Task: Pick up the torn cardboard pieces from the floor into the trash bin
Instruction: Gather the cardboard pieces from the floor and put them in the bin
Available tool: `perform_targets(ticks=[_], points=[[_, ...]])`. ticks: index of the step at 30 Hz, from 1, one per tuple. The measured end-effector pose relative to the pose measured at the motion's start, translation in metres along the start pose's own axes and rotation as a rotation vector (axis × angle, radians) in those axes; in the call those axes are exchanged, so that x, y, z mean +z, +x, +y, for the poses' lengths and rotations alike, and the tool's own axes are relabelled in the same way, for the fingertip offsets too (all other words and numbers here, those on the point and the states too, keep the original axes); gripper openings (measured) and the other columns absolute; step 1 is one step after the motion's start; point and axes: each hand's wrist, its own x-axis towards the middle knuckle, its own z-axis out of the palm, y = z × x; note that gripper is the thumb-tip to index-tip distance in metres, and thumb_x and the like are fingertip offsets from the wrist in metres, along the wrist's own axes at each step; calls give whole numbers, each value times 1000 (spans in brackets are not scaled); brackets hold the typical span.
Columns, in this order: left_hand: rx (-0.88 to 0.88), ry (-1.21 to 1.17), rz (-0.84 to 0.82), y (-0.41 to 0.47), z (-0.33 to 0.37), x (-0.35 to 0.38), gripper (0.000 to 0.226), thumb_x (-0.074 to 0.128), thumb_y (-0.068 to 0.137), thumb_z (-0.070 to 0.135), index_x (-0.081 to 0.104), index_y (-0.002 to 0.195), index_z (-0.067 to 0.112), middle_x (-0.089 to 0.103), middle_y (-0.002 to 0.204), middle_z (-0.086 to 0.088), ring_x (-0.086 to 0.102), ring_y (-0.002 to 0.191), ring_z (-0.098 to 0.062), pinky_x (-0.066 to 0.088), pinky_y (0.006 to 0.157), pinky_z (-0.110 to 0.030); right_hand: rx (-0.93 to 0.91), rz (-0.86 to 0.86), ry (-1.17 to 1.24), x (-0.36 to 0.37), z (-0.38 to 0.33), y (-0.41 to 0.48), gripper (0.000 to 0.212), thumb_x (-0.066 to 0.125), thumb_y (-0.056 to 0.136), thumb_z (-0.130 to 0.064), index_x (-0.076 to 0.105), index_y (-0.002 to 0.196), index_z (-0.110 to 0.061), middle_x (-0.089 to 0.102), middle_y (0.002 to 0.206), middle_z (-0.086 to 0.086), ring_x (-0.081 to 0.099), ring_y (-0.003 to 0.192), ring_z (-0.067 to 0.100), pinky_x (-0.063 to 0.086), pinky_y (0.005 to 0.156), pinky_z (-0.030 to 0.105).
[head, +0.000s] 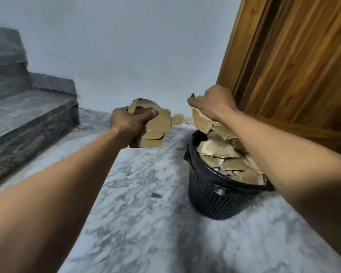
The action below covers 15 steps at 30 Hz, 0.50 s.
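My left hand (129,125) is closed around a stack of torn brown cardboard pieces (156,131), held in the air left of the bin. My right hand (213,102) grips another torn cardboard piece (200,121) above the far rim of the black mesh trash bin (215,196). The bin stands on the marble floor and is heaped with torn cardboard (224,158) up past its rim. My right forearm crosses over the bin's right side and hides part of it. A small torn scrap (178,120) lies on the floor by the wall, between my hands.
Grey stone steps (28,115) rise at the left. A wooden door (293,66) stands at the right behind the bin. A pale wall closes the far side. A small dark speck (156,195) lies on the marble floor (146,223) left of the bin.
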Motion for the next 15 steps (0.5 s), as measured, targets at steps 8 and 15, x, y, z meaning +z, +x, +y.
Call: perform_targets(ticks=[8, 15], points=[[-40, 7, -154, -12, 23, 181, 41, 81, 79, 47, 64, 98, 15, 70, 93, -4, 69, 92, -32, 60, 79, -40, 413, 109, 115, -32, 131, 35, 47, 51, 97, -49, 66, 106, -5, 65, 107, 8, 62, 98, 32, 43, 75, 33], [135, 451, -469, -14, -7, 230, 69, 76, 82, 29, 48, 145, 19, 61, 137, -6, 59, 122, -33, 47, 105, -38, 588, -277, 417, -51, 191, 33, 34, 42, 102, -13, 59, 130, -6, 56, 124, 12, 53, 117, 28, 38, 107, 63]])
